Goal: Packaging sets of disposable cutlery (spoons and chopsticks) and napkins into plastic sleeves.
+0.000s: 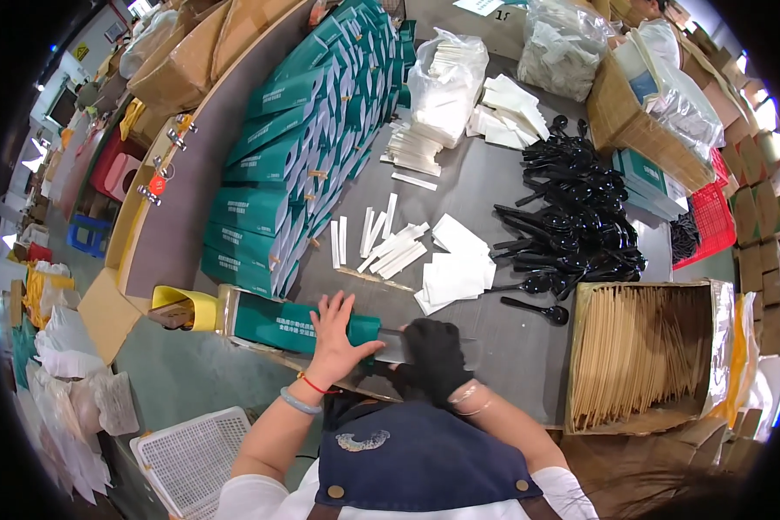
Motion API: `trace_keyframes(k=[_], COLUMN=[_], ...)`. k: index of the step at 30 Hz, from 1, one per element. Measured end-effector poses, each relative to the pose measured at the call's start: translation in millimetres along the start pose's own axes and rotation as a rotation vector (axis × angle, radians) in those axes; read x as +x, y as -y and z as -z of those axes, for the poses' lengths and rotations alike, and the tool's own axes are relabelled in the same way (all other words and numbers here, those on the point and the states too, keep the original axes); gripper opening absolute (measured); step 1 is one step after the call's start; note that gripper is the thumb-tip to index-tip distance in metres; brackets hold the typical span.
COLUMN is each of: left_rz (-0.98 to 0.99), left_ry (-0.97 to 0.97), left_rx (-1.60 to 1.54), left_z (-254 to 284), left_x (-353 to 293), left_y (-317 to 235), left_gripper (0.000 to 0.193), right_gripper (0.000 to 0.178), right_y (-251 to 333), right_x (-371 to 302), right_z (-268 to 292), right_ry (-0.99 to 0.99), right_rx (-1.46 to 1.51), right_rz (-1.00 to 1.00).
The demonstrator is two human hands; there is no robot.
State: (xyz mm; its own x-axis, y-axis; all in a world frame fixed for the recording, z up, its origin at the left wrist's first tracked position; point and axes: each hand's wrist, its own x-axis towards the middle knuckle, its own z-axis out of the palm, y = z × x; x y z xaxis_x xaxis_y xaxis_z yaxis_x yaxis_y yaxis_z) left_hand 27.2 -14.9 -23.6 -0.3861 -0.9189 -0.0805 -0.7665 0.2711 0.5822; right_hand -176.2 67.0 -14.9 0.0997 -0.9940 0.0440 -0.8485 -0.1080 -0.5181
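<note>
My left hand [334, 336], bare and with fingers spread, lies flat on a green printed paper pack [273, 328] at the table's front edge. In a black glove, my right hand [438, 357] is closed over a clear, flat plastic strip [391, 347] just right of the pack's end. The strip shows on both sides of the glove; its far end is faint, and the fingertips are partly hidden. Beyond my hands lie white paper napkins [456, 276] and narrow white paper strips [395, 250]. A heap of black plastic spoons [581, 204] spreads to the right.
Rows of green packs [299, 147] fill the left side beside a raised board [169, 173]. At right stands a carton of thin wooden sticks [637, 355]. Plastic bags of white pieces [446, 82] sit at the back. A white basket [191, 459] is below left.
</note>
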Motion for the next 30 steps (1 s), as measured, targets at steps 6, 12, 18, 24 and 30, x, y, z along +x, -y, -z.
trace_keyframes(k=[6,12,18,24,30], left_rz=[-0.273,-0.324,-0.278,-0.434,-0.423], left_ry=[-0.105,-0.155,-0.055,-0.068,-0.049], left_rx=[-0.123,0.138,-0.075,-0.026,0.009], left_z=[-26,-32,-24,-52,-60], left_x=[75,111,103,80,80], left_y=[-19,-4,-35,-71,-72], left_gripper=[0.04,0.01,0.009,0.021,0.026], right_gripper=[0.057,0.034,0.027,0.018,0.029], right_y=[-36,-164,-213,-212,-197], right_x=[-11,-156,-255,-245,-237], right_z=[28,104,136,136,143], right_ry=[-0.291,-0.757,-0.57,-0.534,-0.546], right_rx=[0.072,-0.112,-0.337,-0.369,-0.461], right_rz=[-0.064,-0.584,-1.151,-1.159,-1.291])
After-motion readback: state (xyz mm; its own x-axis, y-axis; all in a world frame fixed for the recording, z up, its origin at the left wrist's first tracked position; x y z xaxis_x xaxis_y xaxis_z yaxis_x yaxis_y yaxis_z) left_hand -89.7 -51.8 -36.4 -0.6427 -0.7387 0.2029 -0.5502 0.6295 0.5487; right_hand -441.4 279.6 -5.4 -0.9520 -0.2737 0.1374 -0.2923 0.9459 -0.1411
